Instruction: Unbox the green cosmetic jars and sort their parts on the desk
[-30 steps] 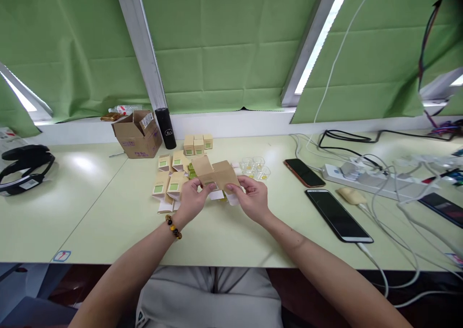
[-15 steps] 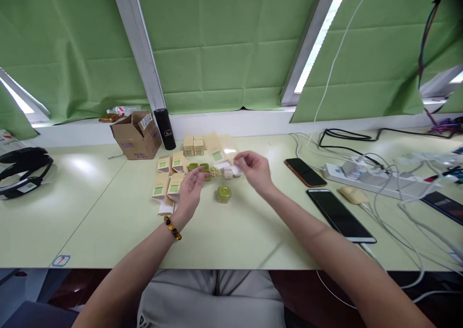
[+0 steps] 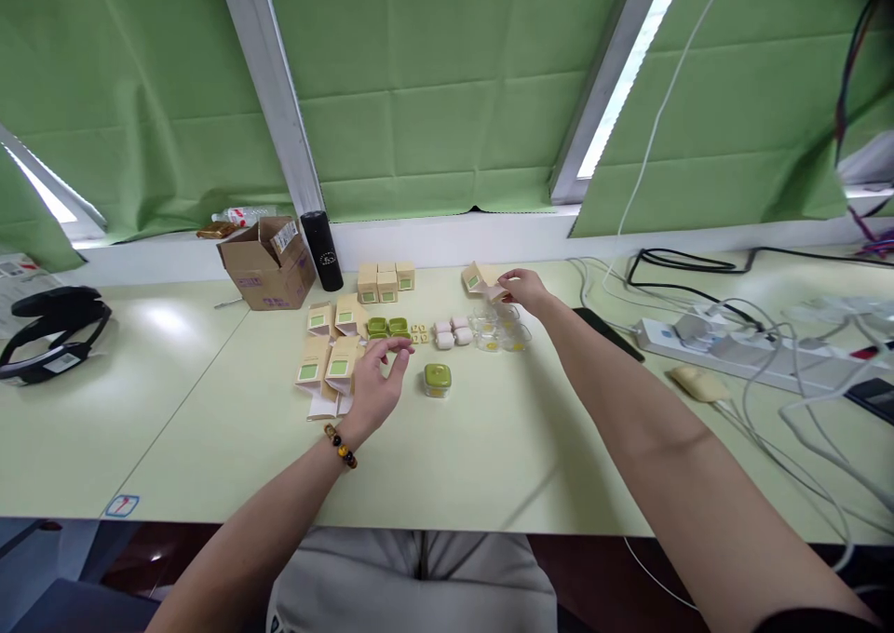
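Note:
My right hand (image 3: 525,290) pinches the edge of a small kraft paper box (image 3: 476,279) with a green label, just beyond several clear plastic cups (image 3: 500,326). My left hand (image 3: 377,386) hovers with thumb and fingers apart, holding nothing, beside the open kraft cartons (image 3: 322,363). Green lids (image 3: 387,327) lie beyond its fingertips. To their right are tiny yellow pieces (image 3: 419,333) and pale pink blocks (image 3: 453,332). A small clear container with a green lid (image 3: 438,380) stands alone between my hands.
Upright kraft boxes (image 3: 386,282) stand at the back. Behind them to the left are a cardboard box (image 3: 269,265) and a black bottle (image 3: 322,251). A headset (image 3: 56,335) lies far left. A power strip (image 3: 712,343), cables and a phone (image 3: 611,333) occupy the right.
My right hand has moved right and away from me with the kraft box, which was between my hands before. The pink blocks and clear cups now show more fully. My left hand has shifted slightly.

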The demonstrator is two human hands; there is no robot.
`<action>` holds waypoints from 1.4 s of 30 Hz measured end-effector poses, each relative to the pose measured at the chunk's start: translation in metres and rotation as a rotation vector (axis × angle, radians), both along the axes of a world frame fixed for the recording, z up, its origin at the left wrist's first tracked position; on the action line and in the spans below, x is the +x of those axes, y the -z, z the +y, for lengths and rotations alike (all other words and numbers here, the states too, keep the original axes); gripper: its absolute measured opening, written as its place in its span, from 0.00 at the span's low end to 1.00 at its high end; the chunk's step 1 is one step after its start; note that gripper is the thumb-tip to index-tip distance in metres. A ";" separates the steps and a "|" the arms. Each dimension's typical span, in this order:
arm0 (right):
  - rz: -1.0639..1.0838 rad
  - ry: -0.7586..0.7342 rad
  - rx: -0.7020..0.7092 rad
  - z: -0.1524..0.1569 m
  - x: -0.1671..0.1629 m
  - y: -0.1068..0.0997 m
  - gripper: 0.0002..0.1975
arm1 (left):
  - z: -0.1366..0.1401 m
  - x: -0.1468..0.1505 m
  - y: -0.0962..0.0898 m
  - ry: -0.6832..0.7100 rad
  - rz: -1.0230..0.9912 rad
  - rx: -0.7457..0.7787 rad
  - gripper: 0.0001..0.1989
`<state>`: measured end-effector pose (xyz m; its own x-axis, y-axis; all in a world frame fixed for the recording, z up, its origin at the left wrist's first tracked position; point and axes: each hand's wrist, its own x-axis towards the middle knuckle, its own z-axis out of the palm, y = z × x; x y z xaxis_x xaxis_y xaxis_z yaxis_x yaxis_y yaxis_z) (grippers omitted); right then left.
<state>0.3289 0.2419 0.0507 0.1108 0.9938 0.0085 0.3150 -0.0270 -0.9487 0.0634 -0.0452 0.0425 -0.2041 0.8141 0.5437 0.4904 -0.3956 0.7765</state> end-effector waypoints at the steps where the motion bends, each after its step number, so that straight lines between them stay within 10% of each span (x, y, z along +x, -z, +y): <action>1: -0.013 -0.007 -0.013 0.002 0.002 0.003 0.09 | 0.000 0.000 0.000 -0.006 0.003 -0.003 0.09; 12: -0.097 -0.005 0.026 0.012 0.015 0.033 0.09 | 0.001 0.000 0.004 -0.038 0.054 -0.030 0.07; 24: -0.133 0.111 0.205 -0.009 0.013 0.022 0.15 | -0.004 0.002 -0.001 -0.051 0.094 -0.101 0.08; 33: -0.072 -0.097 0.750 -0.130 -0.034 0.008 0.15 | -0.007 0.009 0.007 0.145 0.255 -0.224 0.25; 42: 0.379 -0.211 0.496 -0.204 -0.082 0.017 0.17 | -0.001 0.016 0.019 0.194 0.277 -0.332 0.23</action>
